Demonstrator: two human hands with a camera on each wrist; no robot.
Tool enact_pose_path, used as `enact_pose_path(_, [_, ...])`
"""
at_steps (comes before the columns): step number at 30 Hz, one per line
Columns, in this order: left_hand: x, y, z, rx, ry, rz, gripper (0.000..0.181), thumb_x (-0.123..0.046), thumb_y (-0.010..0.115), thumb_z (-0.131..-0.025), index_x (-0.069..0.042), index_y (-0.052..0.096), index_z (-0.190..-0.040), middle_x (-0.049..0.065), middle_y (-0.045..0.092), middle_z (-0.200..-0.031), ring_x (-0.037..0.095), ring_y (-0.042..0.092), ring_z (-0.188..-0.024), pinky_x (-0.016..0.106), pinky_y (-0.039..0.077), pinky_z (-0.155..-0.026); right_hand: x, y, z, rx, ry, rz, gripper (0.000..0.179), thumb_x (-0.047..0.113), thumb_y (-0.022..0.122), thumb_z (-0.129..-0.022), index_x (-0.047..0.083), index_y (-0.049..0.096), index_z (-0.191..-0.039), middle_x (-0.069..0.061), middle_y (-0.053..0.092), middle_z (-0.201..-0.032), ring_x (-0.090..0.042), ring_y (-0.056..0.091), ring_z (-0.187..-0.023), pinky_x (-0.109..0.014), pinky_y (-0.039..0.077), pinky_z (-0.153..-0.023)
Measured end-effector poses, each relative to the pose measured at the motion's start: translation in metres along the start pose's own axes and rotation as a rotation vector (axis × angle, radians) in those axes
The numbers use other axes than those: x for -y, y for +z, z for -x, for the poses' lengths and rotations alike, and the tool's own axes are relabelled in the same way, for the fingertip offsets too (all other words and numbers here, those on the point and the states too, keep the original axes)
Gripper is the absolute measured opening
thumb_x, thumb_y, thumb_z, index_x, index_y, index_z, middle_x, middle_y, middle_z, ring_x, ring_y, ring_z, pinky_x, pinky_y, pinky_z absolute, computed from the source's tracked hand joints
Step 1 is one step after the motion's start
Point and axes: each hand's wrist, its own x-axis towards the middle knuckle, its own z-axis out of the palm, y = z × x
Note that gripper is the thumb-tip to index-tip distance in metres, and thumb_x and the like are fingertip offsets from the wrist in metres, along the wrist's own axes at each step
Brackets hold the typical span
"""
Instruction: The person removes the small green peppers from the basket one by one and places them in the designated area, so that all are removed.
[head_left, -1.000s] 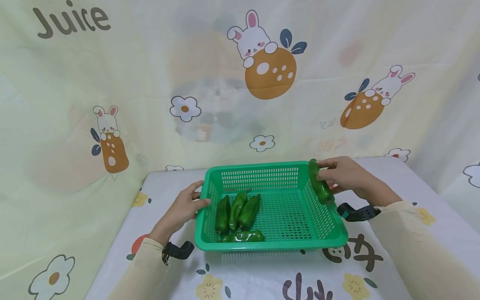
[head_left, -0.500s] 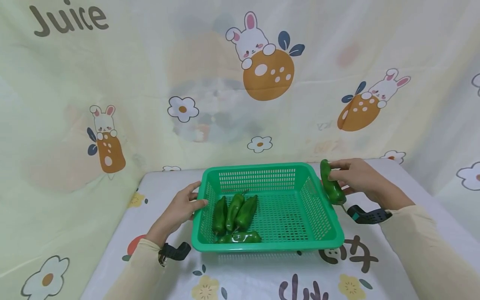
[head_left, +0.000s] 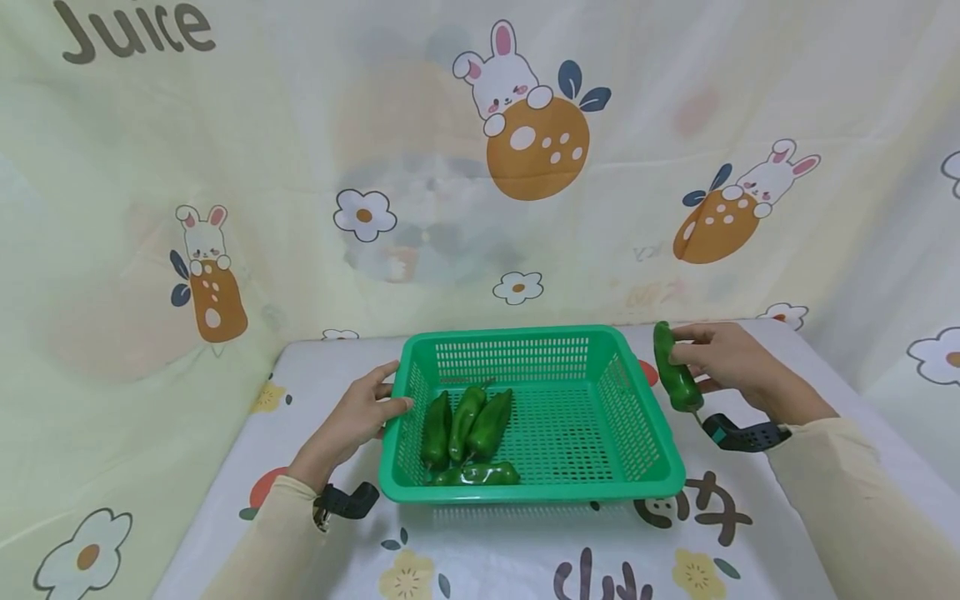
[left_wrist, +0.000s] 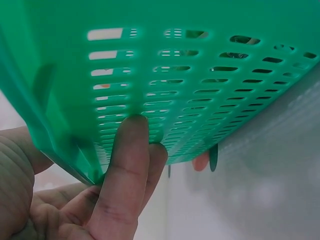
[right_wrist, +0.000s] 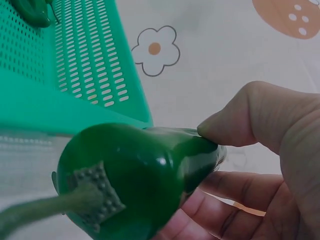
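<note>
My left hand (head_left: 367, 408) grips the left rim of a green perforated plastic basket (head_left: 525, 493), thumb over the edge and fingers under it against the outer wall. To the right of the basket, my right hand (head_left: 723, 358) holds a green pepper (head_left: 677, 375) between thumb and fingers, its stem end pointing down toward me. In the right wrist view that pepper (right_wrist: 125, 175) fills the middle, its stem at lower left. Several more green peppers (head_left: 491, 425) lie in the left part of the basket, one of them crosswise along the near wall.
The basket stands on a table with a white printed cloth (head_left: 480, 550). Behind it hangs a cream curtain (head_left: 420, 275) with rabbit and flower prints. Each wrist wears a black camera mount (head_left: 742, 435).
My right hand has carried the pepper rightward, from over the basket's right rim to outside it. The left hand keeps its hold on the rim, and the other peppers stay put.
</note>
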Motion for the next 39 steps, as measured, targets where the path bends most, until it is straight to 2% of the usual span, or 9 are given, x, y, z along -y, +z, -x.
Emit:
enact_pose_path(12, [0.001,0.001,0.0,-0.001,-0.009,-0.008,0.072,-0.012,0.064,-0.094,-0.017,0.024,-0.154,0.021,0.053,-0.136,0.026,0.069,-0.092,0.04,0.061,-0.068,-0.014,-0.001,-0.004,0.01,0.062,0.007,0.059,0.026,0.055,-0.094,-0.007,0.04,-0.141,-0.017,0.065,-0.108,-0.029,0.061,-0.091,-0.042,0.058,-0.077])
enact_pose_path(20, [0.0,-0.001,0.001,0.009,0.005,-0.022,0.073,-0.015,0.063,-0.095,-0.016,0.022,-0.155,0.022,0.052,-0.137,0.025,0.069,-0.09,0.039,0.06,-0.067,-0.028,0.003,-0.005,-0.007,0.066,0.016,0.061,0.027,0.056,-0.093,-0.006,0.04,-0.141,-0.016,0.066,-0.105,-0.03,0.061,-0.09,-0.043,0.058,-0.076])
enact_pose_path(27, [-0.001,-0.001,0.001,0.014,0.01,-0.02,0.073,-0.015,0.063,-0.095,-0.016,0.022,-0.155,0.022,0.052,-0.137,0.025,0.069,-0.09,0.039,0.06,-0.066,-0.04,0.004,-0.007,-0.002,0.122,0.039,0.066,0.03,0.056,-0.092,-0.009,0.037,-0.142,-0.021,0.062,-0.111,-0.033,0.058,-0.095,-0.043,0.058,-0.077])
enact_pose_path(33, [-0.001,-0.001,0.001,0.013,0.006,-0.021,0.073,-0.015,0.063,-0.095,-0.015,0.021,-0.155,0.022,0.052,-0.137,0.025,0.069,-0.089,0.038,0.06,-0.066,-0.047,0.005,-0.006,0.002,0.135,0.051,0.067,0.032,0.057,-0.093,-0.009,0.037,-0.143,-0.025,0.058,-0.118,-0.035,0.057,-0.097,-0.044,0.059,-0.078])
enact_pose_path(39, [0.0,0.0,0.001,0.009,0.002,-0.013,0.075,-0.014,0.063,-0.095,-0.014,0.02,-0.155,0.022,0.051,-0.138,0.026,0.069,-0.092,0.039,0.06,-0.067,-0.061,0.006,-0.013,0.026,0.157,0.056,0.067,0.031,0.055,-0.093,-0.011,0.035,-0.143,-0.028,0.054,-0.12,-0.035,0.056,-0.098,-0.041,0.059,-0.075])
